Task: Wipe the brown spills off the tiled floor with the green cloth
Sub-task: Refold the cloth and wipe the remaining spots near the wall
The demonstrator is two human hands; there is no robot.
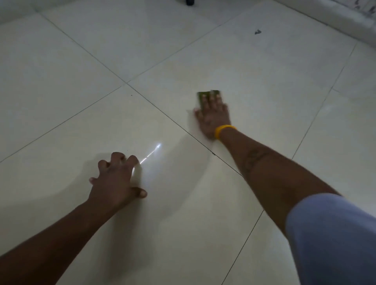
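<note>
My right hand [213, 116] presses flat on the green cloth [201, 95] against the pale tiled floor [264, 85], fingers spread over it; only the cloth's far edge shows past my fingertips. A yellow band circles that wrist. The hand and cloth are motion-blurred. My left hand [117, 181] rests on the floor nearer to me, fingers bent and apart, holding nothing. No brown spill is plainly visible around the cloth. A small dark speck [258, 32] lies on a far tile.
A white wall base [335, 18] runs along the far right. A dark object [190, 2] stands at the top edge. A bright light reflection [152, 152] streaks the tile by my left hand. Dark grout lines cross the floor.
</note>
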